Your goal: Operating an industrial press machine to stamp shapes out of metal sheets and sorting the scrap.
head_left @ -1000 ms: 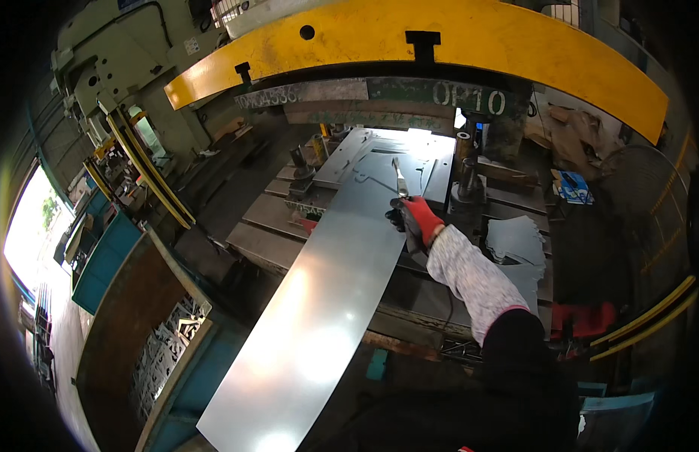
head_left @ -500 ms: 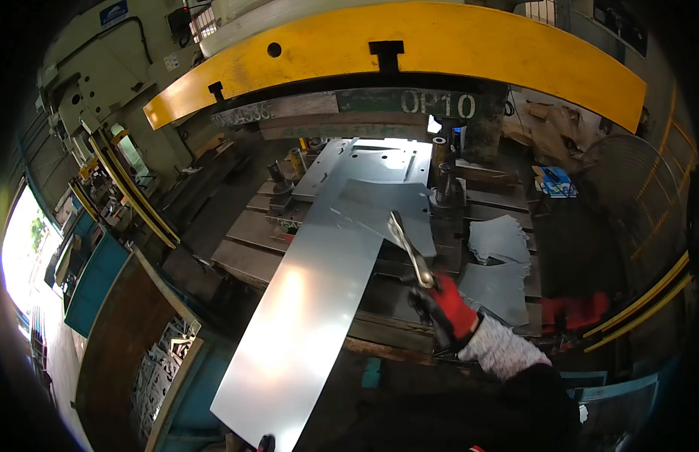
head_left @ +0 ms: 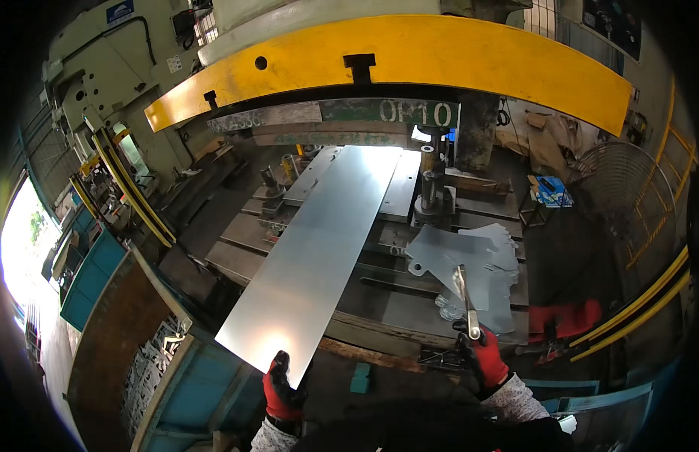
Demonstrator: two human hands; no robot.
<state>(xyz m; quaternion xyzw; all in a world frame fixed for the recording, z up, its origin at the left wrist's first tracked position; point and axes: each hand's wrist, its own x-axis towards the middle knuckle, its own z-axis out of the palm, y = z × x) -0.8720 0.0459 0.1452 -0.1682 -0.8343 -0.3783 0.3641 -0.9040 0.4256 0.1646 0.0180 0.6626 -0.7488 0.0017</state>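
Nearest, at the lower edge: left hand (head_left: 283, 392) in a red-and-black glove, grip closed on the near corner of a long metal sheet (head_left: 319, 256), fingers curled over its edge. The sheet runs away from that hand, up and to the right, its far end lying on the press bed under the die. The near end overhangs the desk (head_left: 236, 260), with nothing beneath it but the hand.

Right hand (head_left: 485, 358), also red-gloved with a pale patterned sleeve, well apart from the left. Grip clamped around the lower end of a slim metal tool (head_left: 464, 297), which stands nearly upright and tilts slightly left. The tool's upper end sits over a stack of cut blanks (head_left: 470, 264), flat grey shapes with rounded lobes, lying on the desk just right of the sheet. Cannot tell whether the tool tip touches the stack.

Beside the blanks, further right and lower, a red object (head_left: 564, 320) near the yellow rails (head_left: 635, 316).

Left of the sheet, below desk level, a blue-sided bin (head_left: 150, 369) holding many small pale parts.

Middle distance: guide posts (head_left: 428, 181) stand on the bed right of the sheet's far end.

Farthest: the curved yellow guard bar (head_left: 440, 60) spans the press front, with the green machine frame (head_left: 101, 68) behind and to the left. A wire fan guard (head_left: 628, 196) stands at far right.
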